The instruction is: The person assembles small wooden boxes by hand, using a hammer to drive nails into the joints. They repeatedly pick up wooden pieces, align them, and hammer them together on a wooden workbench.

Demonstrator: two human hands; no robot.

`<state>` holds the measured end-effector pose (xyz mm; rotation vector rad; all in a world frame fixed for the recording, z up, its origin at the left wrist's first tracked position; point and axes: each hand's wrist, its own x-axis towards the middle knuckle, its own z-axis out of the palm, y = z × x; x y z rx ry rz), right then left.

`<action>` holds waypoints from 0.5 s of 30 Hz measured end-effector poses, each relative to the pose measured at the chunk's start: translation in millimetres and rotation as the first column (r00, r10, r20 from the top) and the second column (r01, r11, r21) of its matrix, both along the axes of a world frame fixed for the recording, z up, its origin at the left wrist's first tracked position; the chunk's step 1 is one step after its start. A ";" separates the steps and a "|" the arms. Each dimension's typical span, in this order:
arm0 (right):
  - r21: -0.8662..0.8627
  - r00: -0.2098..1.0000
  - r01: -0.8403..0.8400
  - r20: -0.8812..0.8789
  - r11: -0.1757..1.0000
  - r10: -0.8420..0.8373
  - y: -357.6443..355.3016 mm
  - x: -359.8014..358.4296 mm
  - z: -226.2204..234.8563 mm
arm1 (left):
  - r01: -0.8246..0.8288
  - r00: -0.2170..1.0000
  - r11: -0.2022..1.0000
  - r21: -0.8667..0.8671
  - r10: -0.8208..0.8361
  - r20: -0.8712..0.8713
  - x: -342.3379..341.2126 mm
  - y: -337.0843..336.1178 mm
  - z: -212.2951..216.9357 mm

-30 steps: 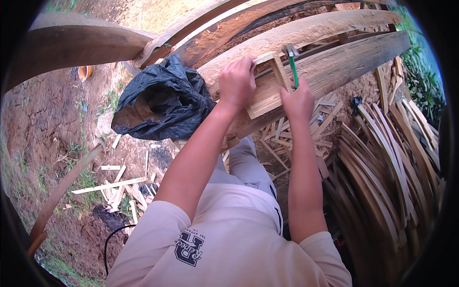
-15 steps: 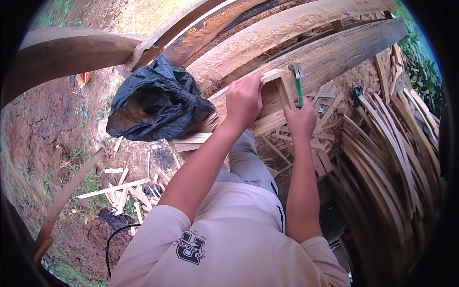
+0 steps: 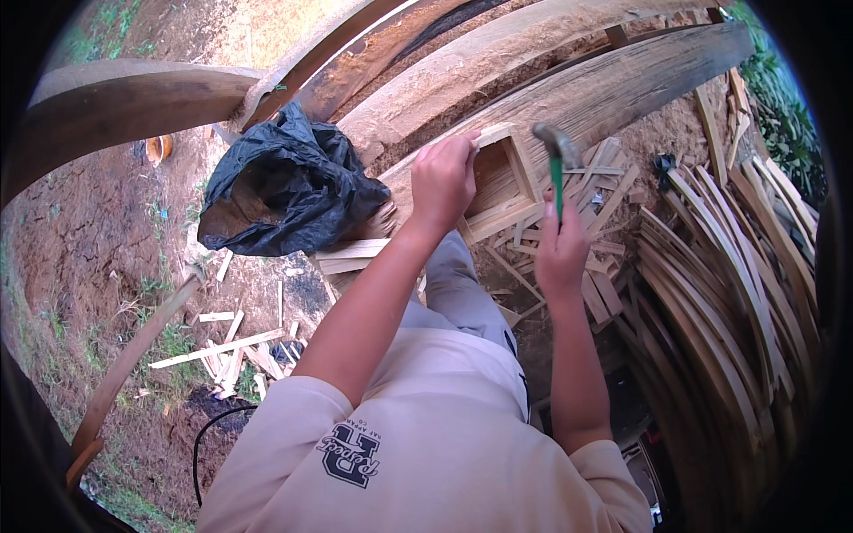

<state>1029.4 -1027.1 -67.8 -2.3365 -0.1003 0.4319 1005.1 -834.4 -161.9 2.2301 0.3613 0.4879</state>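
Grips a hammer (image 3: 556,178) in the right hand (image 3: 562,253), toward three o'clock, with fingers closed around the green handle and thumb laid along it. Carries the hammer's metal head uppermost, toward two o'clock. Places the head near the right side of a wooden frame (image 3: 524,173); does not reveal whether in contact. Locates the frame, rectangular and pale, between one and two o'clock, against a long grey beam (image 3: 631,89). Closes the left hand (image 3: 444,182), at twelve o'clock, at the frame's upper left corner, with fingertips together; cannot tell whether anything small is pinched there.

Includes at ten o'clock a black plastic bag (image 3: 333,182), crumpled and open-mouthed, with stacked wood strips (image 3: 355,250) at its lower edge. Shows farther out, also toward ten o'clock, an orange pot (image 3: 158,148) on the ground. Presents scattered offcuts (image 3: 227,369) at eight o'clock, and a black cable (image 3: 201,453) between seven and eight. Displays a large pile of curved slats (image 3: 720,302) between three and four o'clock, and green leaves (image 3: 777,111) at two, near the outer rim.
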 end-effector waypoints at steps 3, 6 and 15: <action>0.000 0.986 -0.164 0.011 0.987 0.164 15.8 -25.6 26.5 | -0.007 1.000 1.000 -0.013 0.007 -0.003 -0.3 -0.6 1.3; -0.005 0.969 -0.232 0.084 0.973 0.231 24.9 -39.4 22.0 | -0.015 1.000 1.000 0.013 0.016 -0.013 -0.6 -0.6 2.5; -0.061 0.951 -0.234 0.194 0.970 0.241 30.9 -51.5 12.4 | -0.027 0.997 1.000 -0.011 0.026 -0.078 -2.3 -0.8 8.6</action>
